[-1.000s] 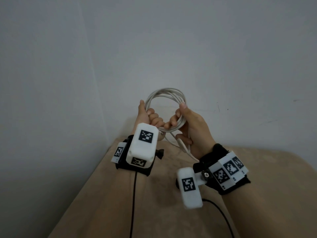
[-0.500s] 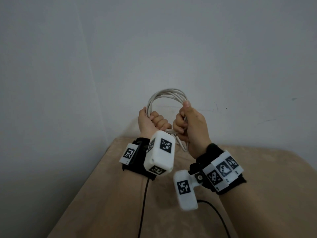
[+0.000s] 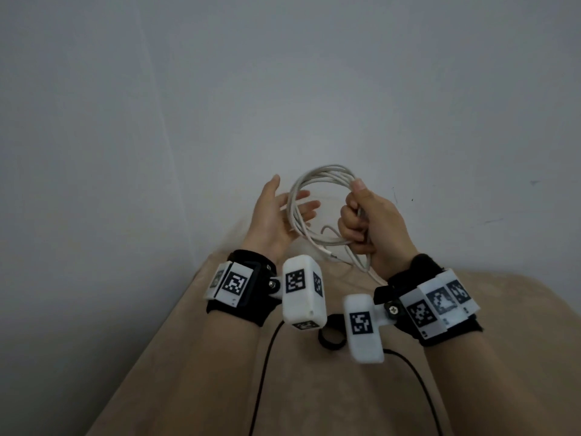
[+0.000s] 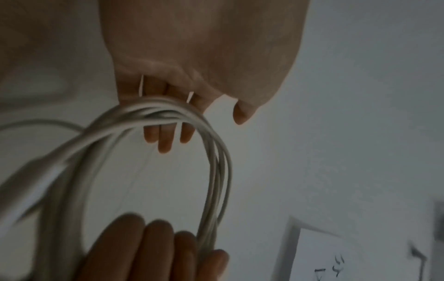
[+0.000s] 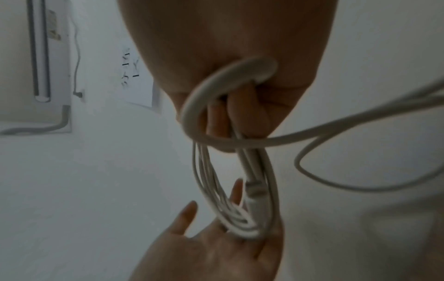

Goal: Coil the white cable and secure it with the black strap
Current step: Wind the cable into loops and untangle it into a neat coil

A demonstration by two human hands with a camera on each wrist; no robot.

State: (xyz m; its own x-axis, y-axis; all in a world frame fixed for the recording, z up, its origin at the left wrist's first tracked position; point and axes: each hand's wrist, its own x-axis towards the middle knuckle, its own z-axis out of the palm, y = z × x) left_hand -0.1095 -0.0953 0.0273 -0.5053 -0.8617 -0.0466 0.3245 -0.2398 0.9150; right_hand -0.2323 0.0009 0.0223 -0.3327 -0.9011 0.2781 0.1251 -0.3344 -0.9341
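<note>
The white cable [image 3: 317,180] is wound into a loose coil of several loops, held up above the table. My right hand [image 3: 361,221] grips the coil's right side in a fist, thumb on top. A loose end with its connector [image 3: 330,254] hangs below that fist. My left hand [image 3: 283,209] is open, fingers straight, with the coil's left side lying against its palm. In the right wrist view the coil [image 5: 240,199] runs from my right hand [image 5: 230,114] down onto the open left palm [image 5: 211,251]. The black strap [image 3: 330,338] lies curled on the table, partly hidden behind the wrist cameras.
A beige table [image 3: 314,398] stands in a corner of grey walls [image 3: 314,89]. Two black camera cords [image 3: 261,372] trail over the table toward me. A sheet of paper [image 5: 139,85] hangs on a wall in the right wrist view.
My left hand has let go of the coil and opened, moving left. My right hand still grips the coil. The black strap now shows on the table.
</note>
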